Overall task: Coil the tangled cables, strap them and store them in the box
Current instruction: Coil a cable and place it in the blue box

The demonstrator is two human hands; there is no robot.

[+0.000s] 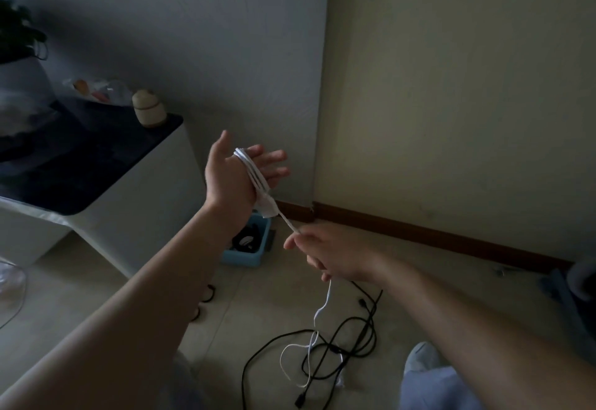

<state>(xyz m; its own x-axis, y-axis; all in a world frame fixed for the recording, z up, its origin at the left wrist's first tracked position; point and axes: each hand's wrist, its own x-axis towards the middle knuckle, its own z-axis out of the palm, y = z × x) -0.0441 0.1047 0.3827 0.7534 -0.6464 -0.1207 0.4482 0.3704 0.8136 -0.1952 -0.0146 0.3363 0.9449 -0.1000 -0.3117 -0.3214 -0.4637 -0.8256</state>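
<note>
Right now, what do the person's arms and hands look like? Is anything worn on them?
The left forearm and the right forearm are bare as far as the picture shows, without sleeves. The left hand and the right hand wear no gloves, and I see no watch, ring or bracelet. The white bands across the left palm are the white cable, not clothing.
</note>
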